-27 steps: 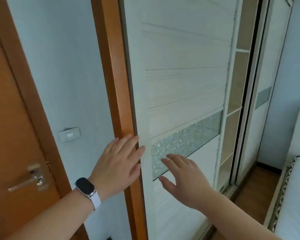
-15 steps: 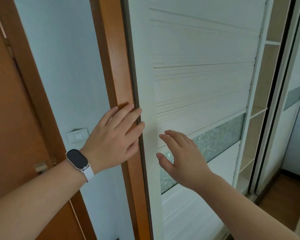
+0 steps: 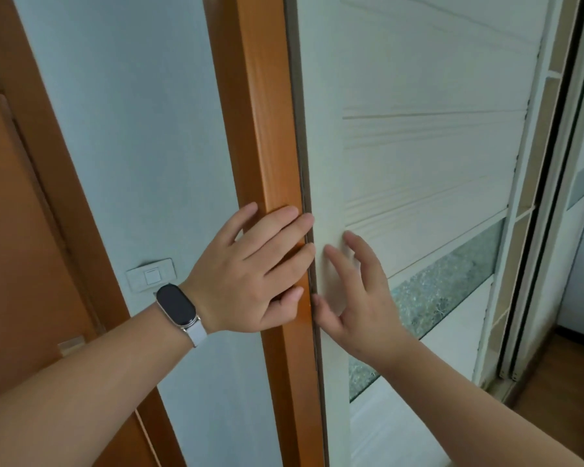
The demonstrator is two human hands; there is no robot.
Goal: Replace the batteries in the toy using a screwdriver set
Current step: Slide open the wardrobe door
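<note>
No toy, battery or screwdriver set is in view. I stand at a white sliding wardrobe door (image 3: 418, 146) beside an orange wooden frame post (image 3: 263, 112). My left hand (image 3: 250, 274), with a dark smartwatch on its wrist, lies flat on the post, its straight fingertips reaching the seam at the door's left edge. My right hand (image 3: 358, 291) touches the door's white left stile with spread, slightly bent fingers, the thumb at the seam. Neither hand holds anything.
A band of frosted glass (image 3: 445, 291) crosses the door. Right of it a gap shows wardrobe shelves (image 3: 526, 210) and a second sliding panel (image 3: 573, 163). A light switch (image 3: 150, 275) sits on the pale wall, with an orange room door (image 3: 21, 264) at far left.
Both hands have moved in to the seam between post and sliding door; the right hand went from hovering to touching the stile. The view has come closer and shifted left.
</note>
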